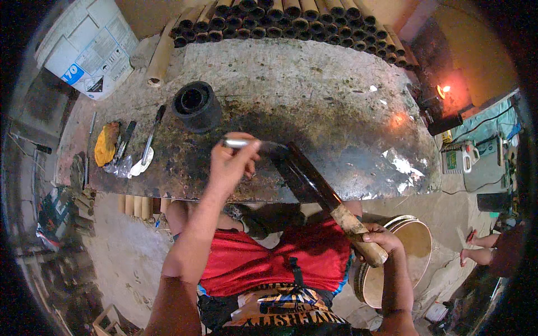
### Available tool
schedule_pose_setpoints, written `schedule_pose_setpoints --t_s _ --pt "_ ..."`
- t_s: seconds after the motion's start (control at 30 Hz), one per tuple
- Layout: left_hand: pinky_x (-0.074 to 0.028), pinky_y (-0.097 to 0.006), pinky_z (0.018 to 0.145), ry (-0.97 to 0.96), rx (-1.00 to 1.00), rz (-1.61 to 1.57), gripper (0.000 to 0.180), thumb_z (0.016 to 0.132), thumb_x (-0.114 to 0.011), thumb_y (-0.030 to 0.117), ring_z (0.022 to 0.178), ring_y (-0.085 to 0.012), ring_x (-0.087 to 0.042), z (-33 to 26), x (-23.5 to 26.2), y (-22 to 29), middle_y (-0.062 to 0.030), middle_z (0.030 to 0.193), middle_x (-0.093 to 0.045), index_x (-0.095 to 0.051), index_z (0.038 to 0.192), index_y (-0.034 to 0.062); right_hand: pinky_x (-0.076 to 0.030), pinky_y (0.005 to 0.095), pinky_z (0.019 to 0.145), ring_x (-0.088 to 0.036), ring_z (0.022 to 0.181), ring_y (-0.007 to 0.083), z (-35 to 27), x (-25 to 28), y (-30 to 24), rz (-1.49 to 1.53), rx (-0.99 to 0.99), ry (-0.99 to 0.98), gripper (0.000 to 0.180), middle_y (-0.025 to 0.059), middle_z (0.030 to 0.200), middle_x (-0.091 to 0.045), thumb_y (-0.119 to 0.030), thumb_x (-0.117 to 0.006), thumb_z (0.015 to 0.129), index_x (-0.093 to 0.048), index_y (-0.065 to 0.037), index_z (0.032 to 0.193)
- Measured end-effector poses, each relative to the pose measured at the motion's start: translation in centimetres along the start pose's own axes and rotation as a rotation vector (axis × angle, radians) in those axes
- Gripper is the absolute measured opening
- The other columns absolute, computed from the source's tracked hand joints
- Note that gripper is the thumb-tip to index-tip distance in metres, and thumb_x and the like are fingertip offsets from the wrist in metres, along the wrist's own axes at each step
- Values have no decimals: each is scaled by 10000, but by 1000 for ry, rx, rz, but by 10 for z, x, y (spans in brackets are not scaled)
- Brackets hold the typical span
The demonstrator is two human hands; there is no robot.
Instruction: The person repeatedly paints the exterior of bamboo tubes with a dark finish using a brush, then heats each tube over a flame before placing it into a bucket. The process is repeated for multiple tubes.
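Note:
My right hand (381, 243) is closed around the pale lower end of a bamboo tube (348, 219). The tube slants up and left over the table's near edge, and its upper length is coated dark and glossy. My left hand (231, 165) is closed on a shiny metal tool (240, 143). Blurred, the tool reaches right toward the tube's dark upper end; I cannot tell whether they touch. Beyond my left hand a black round pot (210, 116) with a thick rim stands on the stained table (252, 73).
Bamboo tubes (274, 22) are stacked along the table's back. A yellow cloth (106, 144) and a knife-like tool (148, 143) lie at left, near a white bucket (95, 50). A small flame (443, 89) burns at far right. Round baskets (414, 238) stand beside my right arm; another person's feet (471, 246) show beyond.

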State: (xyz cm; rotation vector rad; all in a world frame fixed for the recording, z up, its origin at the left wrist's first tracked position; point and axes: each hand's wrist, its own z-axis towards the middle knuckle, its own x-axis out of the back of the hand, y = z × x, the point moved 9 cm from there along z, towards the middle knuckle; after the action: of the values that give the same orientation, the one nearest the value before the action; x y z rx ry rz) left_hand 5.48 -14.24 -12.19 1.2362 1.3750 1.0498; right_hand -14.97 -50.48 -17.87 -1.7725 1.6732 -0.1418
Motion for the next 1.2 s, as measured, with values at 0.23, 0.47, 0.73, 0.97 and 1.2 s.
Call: schedule_pose_setpoints --t_s 0.23,0.47,0.73,0.97,1.2 --pt "-435 -244 473 228 -274 21 233 910 -679 124 544 -102 -547 -30 32 16 -81 783 -641 -600 1097 9 -499 287 850 -612 957 145 -20 19 -38 -197 382 138 702 57 1078 -663 -265 -817 724 -545 -13 1319" --pt "-477 -409 897 185 -698 773 274 914 -650 95 990 -293 -601 -73 16 12 -164 1113 -655 -621 1164 -14 -506 297 599 -591 691 135 -91 100 -125 -24 792 760 384 21 868 -600 -181 -698 834 -558 -61 1171" --pt "-459 -468 875 240 -854 932 268 895 -661 73 1013 -373 -558 -76 10 1 -173 1122 -652 -633 1155 11 -511 320 585 -619 665 167 -126 194 -211 -68 872 1048 390 50 835 -609 -306 -710 867 -569 -48 1124" --pt "-436 -506 875 266 -915 954 266 870 -667 65 953 -376 -565 -80 9 3 -166 1048 -635 -627 1128 13 -473 317 533 -614 641 164 -114 226 -249 -47 873 1038 394 32 762 -600 -348 -746 840 -583 -42 1026" --pt "-427 -509 896 279 -953 967 271 865 -667 40 974 -365 -558 -82 7 4 -155 1056 -639 -625 1130 12 -518 317 606 -616 686 176 -104 223 -241 -62 880 1031 457 57 822 -601 -433 -633 908 -583 -13 1080"
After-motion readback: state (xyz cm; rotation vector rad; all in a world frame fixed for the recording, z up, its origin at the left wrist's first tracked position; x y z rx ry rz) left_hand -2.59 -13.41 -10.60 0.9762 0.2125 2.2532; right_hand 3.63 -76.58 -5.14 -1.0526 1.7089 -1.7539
